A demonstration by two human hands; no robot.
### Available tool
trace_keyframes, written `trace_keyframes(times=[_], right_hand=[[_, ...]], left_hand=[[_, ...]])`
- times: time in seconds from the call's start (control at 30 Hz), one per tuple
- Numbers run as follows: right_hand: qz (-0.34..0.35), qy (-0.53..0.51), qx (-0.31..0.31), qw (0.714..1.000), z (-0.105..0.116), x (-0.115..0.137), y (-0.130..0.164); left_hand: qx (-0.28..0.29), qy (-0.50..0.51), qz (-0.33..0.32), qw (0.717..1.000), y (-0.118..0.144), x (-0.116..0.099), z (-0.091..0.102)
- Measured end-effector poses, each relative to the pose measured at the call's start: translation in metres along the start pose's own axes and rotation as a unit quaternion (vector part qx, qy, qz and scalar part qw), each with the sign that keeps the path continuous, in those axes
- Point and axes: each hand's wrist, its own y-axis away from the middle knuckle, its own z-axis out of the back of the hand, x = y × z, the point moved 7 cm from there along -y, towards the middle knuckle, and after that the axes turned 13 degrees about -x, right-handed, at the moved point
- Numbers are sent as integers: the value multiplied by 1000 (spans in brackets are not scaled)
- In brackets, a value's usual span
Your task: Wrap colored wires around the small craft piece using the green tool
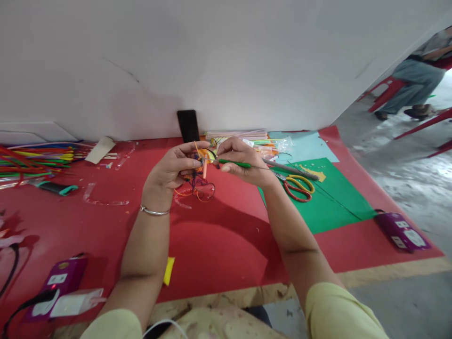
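Observation:
Over the red sheet [219, 235], my left hand [173, 169] pinches a small orange and yellow craft piece [204, 157], from which thin orange and dark wires [197, 188] hang. A silver bangle sits on that wrist. My right hand [242, 160] holds a green wrapped stick [235, 164] level, its tip touching the craft piece. Both hands meet just in front of a black phone [188, 125] leaning on the white wall.
Red and yellow scissors [298, 186] lie on green paper [328, 197] to the right. Coloured sticks [35, 160] pile up at far left, and paper sheets [243, 136] stack by the wall. Purple boxes [402, 230] [63, 278] sit near the edges. A seated person [420, 75] is at far right.

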Motion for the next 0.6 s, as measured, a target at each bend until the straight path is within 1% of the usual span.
trace_keyframes(times=[0.13, 0.27, 0.4, 0.47, 0.6], right_hand=[[-19, 0, 3, 1000, 3, 6, -3], [-92, -57, -16, 994, 2, -2, -3], [-166, -130, -34, 977, -11, -19, 1], [-201, -152, -54, 966, -18, -28, 4], [-257, -194, -85, 943, -33, -34, 9]], left_hand=[[-7, -13, -4, 1000, 1, -1, 0], [-23, -22, -29, 999, 4, -5, -5], [-55, -27, -62, 996, 6, -9, -8], [-74, -23, -82, 994, 5, -10, -7], [-104, -27, -116, 987, 3, -11, -5]])
